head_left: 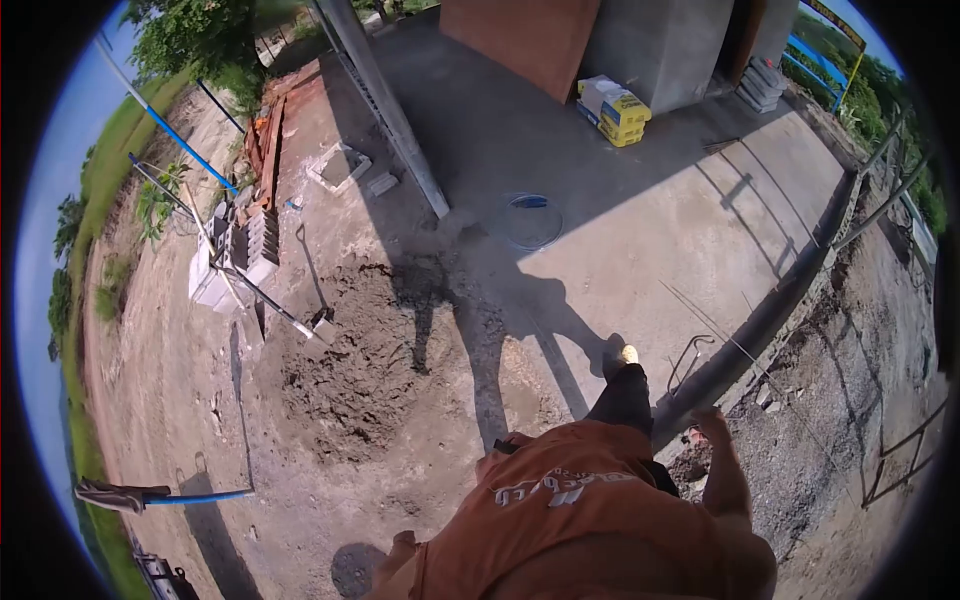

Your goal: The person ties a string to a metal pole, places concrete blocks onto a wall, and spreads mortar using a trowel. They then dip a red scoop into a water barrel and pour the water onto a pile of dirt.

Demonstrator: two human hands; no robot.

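In the head view I am standing mid-stride on the grey concrete slab (640, 230), which I am judging as walking between spots with nothing carried. My right hand (712, 422) is hanging loose and empty, fingers spread, near the thin bent steel rod (690, 352) by the slab's edge. My left hand (402, 545) is hanging low over dirt; whether it is spread or curled I cannot tell. Reaching the rod would call for stooping first.
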